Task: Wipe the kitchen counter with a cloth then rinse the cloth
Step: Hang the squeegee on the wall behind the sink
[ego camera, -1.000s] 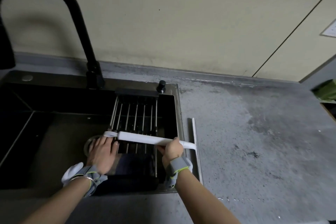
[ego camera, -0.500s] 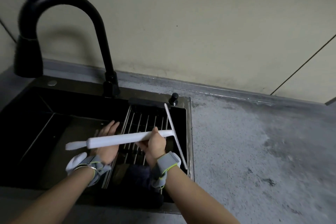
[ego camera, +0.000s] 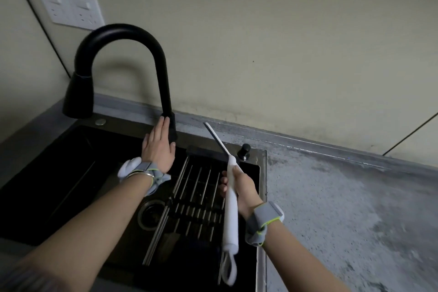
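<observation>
– Squeegee (ego camera: 231,216) first, nearest me: my right hand (ego camera: 244,189) was wrapped round its white handle, with the blade end pointing away over the sink (ego camera: 71,161) and the hanging loop down by my forearm.

– And the cloth?

– I couldn't pick it out for certain. A dark shape (ego camera: 170,240) lay under the wire rack (ego camera: 201,187) in the sink, beside the drain (ego camera: 149,214). It might have been the cloth, but it was too dim to tell.

– How would it handle?

– I judged it soft and limp, and heavy and dripping if wet. I'd have bunched it in a full fist rather than pinched a corner.

– Your other hand?

– Farther off, my left hand (ego camera: 157,147) was flat, fingers straight and together, touching the base of the black tap (ego camera: 163,83). It gripped nothing. The grey counter (ego camera: 343,208) ran off to the right.
</observation>
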Demonstrator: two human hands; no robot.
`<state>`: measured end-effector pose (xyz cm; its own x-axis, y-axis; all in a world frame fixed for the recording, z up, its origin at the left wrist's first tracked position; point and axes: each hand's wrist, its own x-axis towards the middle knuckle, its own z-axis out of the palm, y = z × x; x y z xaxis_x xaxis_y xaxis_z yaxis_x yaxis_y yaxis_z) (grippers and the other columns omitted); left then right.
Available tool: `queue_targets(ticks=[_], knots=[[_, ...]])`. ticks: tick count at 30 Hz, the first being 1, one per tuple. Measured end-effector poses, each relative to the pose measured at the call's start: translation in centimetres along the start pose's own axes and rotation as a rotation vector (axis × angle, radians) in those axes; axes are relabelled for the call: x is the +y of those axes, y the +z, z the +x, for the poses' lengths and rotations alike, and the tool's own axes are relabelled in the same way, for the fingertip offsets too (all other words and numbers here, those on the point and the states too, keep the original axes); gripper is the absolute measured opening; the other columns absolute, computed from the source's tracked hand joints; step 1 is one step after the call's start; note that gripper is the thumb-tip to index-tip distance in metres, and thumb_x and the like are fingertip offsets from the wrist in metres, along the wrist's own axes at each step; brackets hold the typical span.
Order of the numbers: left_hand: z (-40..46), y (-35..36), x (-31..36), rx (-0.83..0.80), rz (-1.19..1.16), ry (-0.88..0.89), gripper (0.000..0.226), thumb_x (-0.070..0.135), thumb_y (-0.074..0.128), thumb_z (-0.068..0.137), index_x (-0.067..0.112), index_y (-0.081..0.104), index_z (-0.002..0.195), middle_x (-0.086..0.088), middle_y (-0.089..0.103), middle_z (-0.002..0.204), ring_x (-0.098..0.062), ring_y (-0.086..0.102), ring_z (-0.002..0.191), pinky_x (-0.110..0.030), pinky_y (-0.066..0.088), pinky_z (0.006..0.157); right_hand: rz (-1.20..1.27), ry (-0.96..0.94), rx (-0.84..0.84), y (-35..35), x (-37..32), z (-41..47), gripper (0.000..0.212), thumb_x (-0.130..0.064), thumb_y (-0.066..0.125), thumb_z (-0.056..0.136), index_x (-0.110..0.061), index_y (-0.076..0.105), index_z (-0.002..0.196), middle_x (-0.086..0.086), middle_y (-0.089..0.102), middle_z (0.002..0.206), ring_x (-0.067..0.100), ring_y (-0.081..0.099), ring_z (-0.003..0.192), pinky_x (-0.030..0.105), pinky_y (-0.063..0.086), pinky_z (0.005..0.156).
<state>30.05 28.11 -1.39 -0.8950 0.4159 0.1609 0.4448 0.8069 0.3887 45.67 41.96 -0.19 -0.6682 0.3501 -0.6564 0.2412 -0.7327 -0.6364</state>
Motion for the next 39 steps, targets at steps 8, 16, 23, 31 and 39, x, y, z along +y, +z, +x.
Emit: queue_targets(ticks=[8,16,23,31,39], knots=[[2.1,-0.4,1.0,-0.259,0.205,0.013,0.066,0.022,0.043,0.098,0.016,0.006,0.152,0.004,-0.004,0.160,-0.014,-0.001,0.147,-0.038,0.011,0.118,-0.001,0.008,-0.194,-1.3,-0.4,-1.0,0.036,-0.034,0.031,0.102,-0.006,0.049,0.089,-0.001,0.038,0.048,0.010,0.035,0.030,0.018,0.030,0.032],[1.9,-0.6,1.7,-0.284,0.314,-0.004,0.066,0.024,0.043,0.098,0.012,0.006,0.152,0.001,-0.005,0.160,-0.015,-0.005,0.147,-0.040,0.010,0.119,-0.128,-0.059,-0.167,-1.9,-1.7,-1.9,0.030,-0.034,0.046,0.097,-0.005,0.049,0.088,0.001,0.036,0.052,0.010,0.033,0.028,0.017,0.026,0.032],[2.2,-0.7,1.8,-0.301,0.387,-0.019,0.064,0.025,0.042,0.099,0.009,0.009,0.151,0.000,0.002,0.160,-0.016,0.000,0.147,-0.039,0.016,0.117,-0.194,-0.113,-0.151,-2.5,-2.7,-2.1,0.017,-0.021,0.054,0.094,-0.006,0.046,0.088,0.002,0.036,0.052,0.011,0.033,0.028,0.017,0.028,0.032],[2.1,-0.8,1.7,-0.266,0.398,-0.016,0.062,0.027,0.043,0.098,0.007,0.014,0.150,-0.002,0.010,0.158,-0.017,0.003,0.147,-0.038,0.022,0.116,-0.206,-0.126,-0.167,-4.1,-2.8,-1.8,0.019,-0.021,0.053,0.095,-0.007,0.046,0.084,0.001,0.038,0.051,0.011,0.033,0.029,0.016,0.029,0.033],[1.3,-0.8,1.8,-0.275,0.389,-0.058,0.060,0.030,0.041,0.099,0.008,0.016,0.149,-0.001,0.011,0.157,-0.016,0.006,0.147,-0.036,0.024,0.114,-0.242,-0.137,-0.197,-4.9,-2.3,-1.5,0.021,-0.023,0.055,0.094,-0.006,0.042,0.097,0.001,0.039,0.052,0.012,0.035,0.029,0.018,0.031,0.033]])
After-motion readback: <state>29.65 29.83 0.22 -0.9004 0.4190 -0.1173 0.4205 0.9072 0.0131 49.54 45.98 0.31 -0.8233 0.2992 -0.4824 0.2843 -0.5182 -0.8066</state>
